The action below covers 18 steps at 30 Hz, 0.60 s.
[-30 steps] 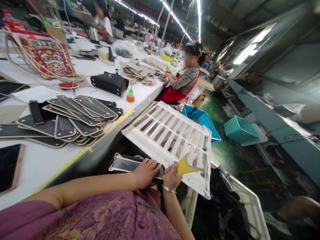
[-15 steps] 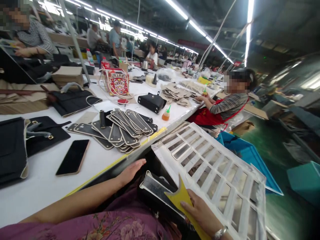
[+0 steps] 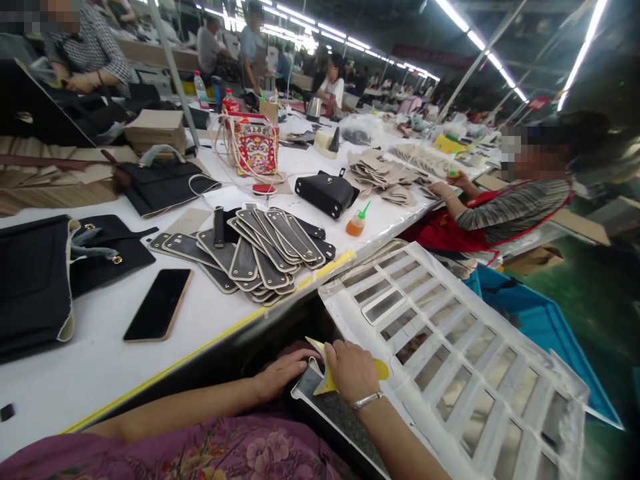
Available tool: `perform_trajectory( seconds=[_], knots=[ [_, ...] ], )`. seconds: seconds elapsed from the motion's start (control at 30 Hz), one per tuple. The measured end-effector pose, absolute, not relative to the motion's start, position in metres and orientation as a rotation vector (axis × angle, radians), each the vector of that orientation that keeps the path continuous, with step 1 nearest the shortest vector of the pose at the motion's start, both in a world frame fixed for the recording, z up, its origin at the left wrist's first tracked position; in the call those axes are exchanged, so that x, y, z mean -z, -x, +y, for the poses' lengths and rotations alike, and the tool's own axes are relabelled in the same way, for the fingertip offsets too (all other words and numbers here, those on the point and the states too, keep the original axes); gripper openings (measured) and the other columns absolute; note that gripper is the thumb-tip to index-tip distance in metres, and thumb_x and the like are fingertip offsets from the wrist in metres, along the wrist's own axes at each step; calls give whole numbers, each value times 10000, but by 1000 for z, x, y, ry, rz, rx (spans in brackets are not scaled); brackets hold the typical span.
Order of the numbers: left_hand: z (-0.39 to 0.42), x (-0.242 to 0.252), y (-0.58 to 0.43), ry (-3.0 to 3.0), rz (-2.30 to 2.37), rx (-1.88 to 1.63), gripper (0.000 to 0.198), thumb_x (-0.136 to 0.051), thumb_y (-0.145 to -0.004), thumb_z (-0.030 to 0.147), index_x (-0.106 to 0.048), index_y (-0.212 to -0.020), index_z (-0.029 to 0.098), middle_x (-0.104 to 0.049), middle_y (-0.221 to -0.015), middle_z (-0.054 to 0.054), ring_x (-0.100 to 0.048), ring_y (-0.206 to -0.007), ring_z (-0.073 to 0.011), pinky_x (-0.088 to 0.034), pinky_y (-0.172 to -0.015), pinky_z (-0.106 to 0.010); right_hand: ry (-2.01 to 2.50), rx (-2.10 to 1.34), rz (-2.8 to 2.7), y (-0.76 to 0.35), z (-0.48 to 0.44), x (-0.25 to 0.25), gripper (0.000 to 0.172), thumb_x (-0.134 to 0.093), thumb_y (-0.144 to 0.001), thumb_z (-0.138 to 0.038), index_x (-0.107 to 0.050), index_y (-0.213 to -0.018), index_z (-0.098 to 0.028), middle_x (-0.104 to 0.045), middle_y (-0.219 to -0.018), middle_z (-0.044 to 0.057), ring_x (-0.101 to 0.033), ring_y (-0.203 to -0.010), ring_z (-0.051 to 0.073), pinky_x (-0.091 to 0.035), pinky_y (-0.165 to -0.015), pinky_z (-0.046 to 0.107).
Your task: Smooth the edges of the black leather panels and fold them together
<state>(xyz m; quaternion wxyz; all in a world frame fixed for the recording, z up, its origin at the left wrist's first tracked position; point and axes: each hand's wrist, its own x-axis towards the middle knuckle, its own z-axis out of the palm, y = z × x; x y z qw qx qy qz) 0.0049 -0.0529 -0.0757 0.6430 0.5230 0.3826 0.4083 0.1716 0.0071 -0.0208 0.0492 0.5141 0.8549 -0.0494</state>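
Note:
My right hand [image 3: 354, 372] is closed round a flat yellow scraper [image 3: 381, 369] with a notched end. Its pointed tips rest at the far end of a black bag [image 3: 345, 417] lying across my lap, over the grey panel with a pale edge. At that same end my left hand [image 3: 283, 375] grips the bag's rim, fingers over the edge and thumb hidden. On the table ahead lies a fanned pile of grey strips [image 3: 260, 250] with pale borders and metal studs.
To my right a white slotted board [image 3: 440, 333] slopes beside the table, above a blue bin [image 3: 540, 313]. A phone [image 3: 158, 305], black bags [image 3: 35, 287], a glue bottle [image 3: 356, 223] and a red patterned bag [image 3: 255, 147] stand or lie on the table. A co-worker [image 3: 515, 213] sits at right.
The scraper has moved up and away from me to the bag's far end. My left hand has come down from the air onto that end. The view has turned slightly left.

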Motion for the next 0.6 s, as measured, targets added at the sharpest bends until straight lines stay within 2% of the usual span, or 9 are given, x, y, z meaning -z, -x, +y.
perform_trajectory(
  seconds=[0.13,0.3,0.4,0.47,0.53,0.6],
  knots=[
    [-51,84,-4,-1031,830,-900,432,-449,-767,269,-476,-1184,159,-559,-1108,-47,-502,-1030,-210,-370,-919,-360,-1556,87,2757,-160,19,32,376,-318,-915,-359,-573,-692,-197,-607,-692,57,-554,-700,191,-249,-615,319],
    [-49,83,-6,-929,870,-877,523,-483,-657,193,-513,-1179,164,-581,-1100,-31,-493,-1042,-222,-355,-932,-370,-1284,97,2949,-151,34,35,401,-316,-918,-351,-575,-656,-192,-583,-646,42,-506,-666,168,-216,-643,331],
    [-51,83,-5,-815,783,-872,555,-535,-637,237,-513,-1183,144,-599,-1074,-58,-536,-982,-238,-386,-889,-384,-1049,138,3038,-143,42,34,403,-315,-917,-346,-576,-654,-186,-572,-640,37,-485,-658,158,-210,-651,328],
    [-54,83,-3,-755,754,-896,564,-527,-691,361,-494,-1199,120,-598,-1065,-91,-552,-962,-253,-402,-859,-395,-907,169,3076,-139,47,34,406,-307,-918,-348,-575,-660,-185,-568,-645,34,-475,-655,153,-208,-654,327],
    [-57,81,-4,-717,829,-924,602,-344,-808,538,-478,-1212,113,-594,-1062,-115,-553,-972,-253,-409,-845,-395,-784,193,3104,-137,51,34,411,-299,-920,-353,-578,-671,-181,-567,-651,33,-469,-657,150,-204,-652,329],
    [-58,80,-7,-694,961,-926,744,-44,-853,601,-461,-1228,112,-596,-1053,-125,-556,-975,-238,-413,-843,-387,-674,209,3128,-136,55,35,416,-300,-919,-360,-583,-677,-175,-568,-654,36,-464,-659,147,-200,-650,333]
  ],
)
